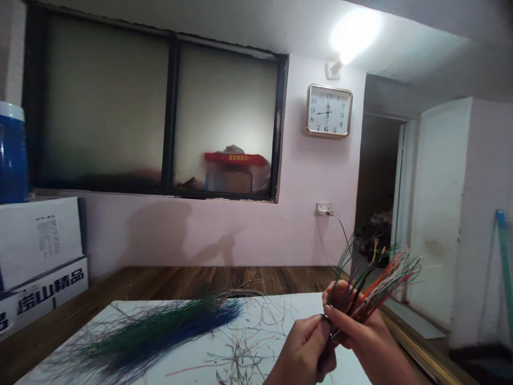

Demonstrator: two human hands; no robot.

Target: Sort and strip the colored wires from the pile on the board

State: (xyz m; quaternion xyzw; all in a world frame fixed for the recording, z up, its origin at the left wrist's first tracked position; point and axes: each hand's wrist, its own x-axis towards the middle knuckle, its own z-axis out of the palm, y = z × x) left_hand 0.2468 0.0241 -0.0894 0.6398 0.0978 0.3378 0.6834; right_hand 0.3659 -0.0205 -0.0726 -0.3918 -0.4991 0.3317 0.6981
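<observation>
Head view, looking down over the hands:
1. A bundle of thin coloured wires [379,280] is being held up at the right of the view, above a white board [290,310].
2. Its lower end is being gripped by the right hand [371,347], the fingers [339,315] being curled closed around it.
3. The same end is being pinched by the left hand [298,355], its fingers [316,326] being closed; the number of strands taken cannot be told.
4. Step in hand, as judged: the wires are being worked between both hands. A steady pinch is called for, the strands being fine.
5. A heap of blue and green wires [160,331] is being left on the board, with loose scraps [244,358] strewn nearby, on a wooden surface [256,279].
</observation>
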